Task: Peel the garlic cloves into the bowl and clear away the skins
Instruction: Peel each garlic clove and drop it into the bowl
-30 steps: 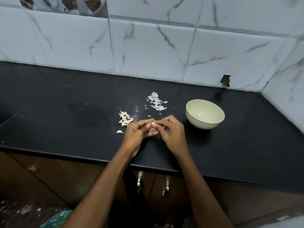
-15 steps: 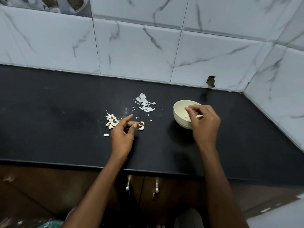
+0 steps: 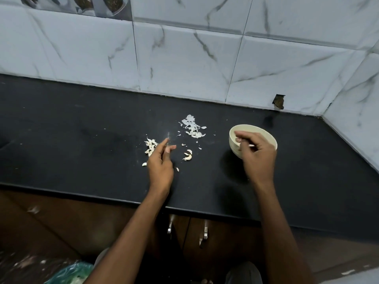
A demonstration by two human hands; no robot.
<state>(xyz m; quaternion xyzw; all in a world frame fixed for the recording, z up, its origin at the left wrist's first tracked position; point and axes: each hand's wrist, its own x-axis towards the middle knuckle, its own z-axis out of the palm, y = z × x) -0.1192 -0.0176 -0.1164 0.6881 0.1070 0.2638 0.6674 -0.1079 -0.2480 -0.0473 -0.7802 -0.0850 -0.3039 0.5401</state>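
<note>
Head view: right hand (image 3: 257,154) over the near rim of the small cream round bowl (image 3: 266,136), fingers curled, possibly pinching something pale; cannot tell. Left hand (image 3: 161,163) above the black stone surface (image 3: 82,152), fingers loosely extended, holding nothing, just beside the unpeeled garlic cloves (image 3: 150,147). White papery skins (image 3: 192,127) behind, between both hands.

One head-worn camera looks steeply down, fairly close, at the black counter (image 3: 82,140) and tiled wall (image 3: 184,64).
</note>
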